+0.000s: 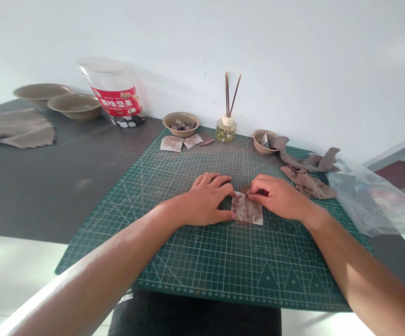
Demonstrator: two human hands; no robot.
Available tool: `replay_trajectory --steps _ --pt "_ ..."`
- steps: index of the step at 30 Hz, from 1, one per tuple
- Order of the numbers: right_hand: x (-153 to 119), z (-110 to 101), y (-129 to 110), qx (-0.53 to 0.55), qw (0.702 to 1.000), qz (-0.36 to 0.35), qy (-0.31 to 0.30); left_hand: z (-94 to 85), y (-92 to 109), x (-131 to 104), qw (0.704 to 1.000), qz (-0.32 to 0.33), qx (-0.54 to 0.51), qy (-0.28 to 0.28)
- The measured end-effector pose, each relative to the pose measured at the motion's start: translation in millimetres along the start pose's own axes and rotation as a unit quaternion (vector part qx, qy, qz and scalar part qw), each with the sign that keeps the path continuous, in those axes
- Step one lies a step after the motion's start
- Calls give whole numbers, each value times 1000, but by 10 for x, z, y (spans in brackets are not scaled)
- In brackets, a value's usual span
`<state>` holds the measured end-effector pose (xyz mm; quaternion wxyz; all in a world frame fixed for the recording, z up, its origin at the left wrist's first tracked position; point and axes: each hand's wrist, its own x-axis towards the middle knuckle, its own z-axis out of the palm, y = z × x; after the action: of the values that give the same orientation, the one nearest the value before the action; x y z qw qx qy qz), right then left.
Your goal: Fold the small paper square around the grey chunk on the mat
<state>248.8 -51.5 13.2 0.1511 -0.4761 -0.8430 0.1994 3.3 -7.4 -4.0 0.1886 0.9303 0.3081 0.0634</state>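
A small white square sheet, streaked with brown dust, lies flat on the green cutting mat. My left hand rests at its left edge, fingers spread, with thumb and index fingertips on or beside the border. Over the sheet's upper right part, my right hand is closed in a pinch on a small brown piece, mostly hidden by the fingers. Brown dust marks the mat around the sheet.
Behind stand a bowl of stone-like bits, dusty sheets, a reed diffuser and a smaller bowl. Crumpled cloths and a plastic bag lie right. Left are a plastic tub, bowls and a cloth.
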Motion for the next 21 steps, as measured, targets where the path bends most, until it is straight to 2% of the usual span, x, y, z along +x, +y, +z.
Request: replay_trajectory --steps 4,5,8,9,13,17,18,21 --pt "-14 -21 -46 43 993 -58 -89 -3 2 -2 1000 1 -5 -1" --pt "-15 -19 -54 45 994 -55 -82 -6 4 -2 1000 1 -6 -2" --pt "-18 -16 -43 4 1000 -8 -11 -15 9 1 1000 -1 -3 1" --pt "-21 -17 -35 -4 1000 -4 -8 -16 10 2 1000 -1 -3 3" --pt "-26 -2 -37 34 995 -51 -74 -12 8 1 1000 6 -12 5" --pt "9 -3 -42 -3 1000 -18 1 -11 7 0 1000 2 0 3" --pt "11 -12 -45 -8 1000 -17 -6 -12 6 0 1000 -1 4 4" --pt "-10 -25 -74 26 994 -63 -90 -10 1 -2 1000 3 0 1"
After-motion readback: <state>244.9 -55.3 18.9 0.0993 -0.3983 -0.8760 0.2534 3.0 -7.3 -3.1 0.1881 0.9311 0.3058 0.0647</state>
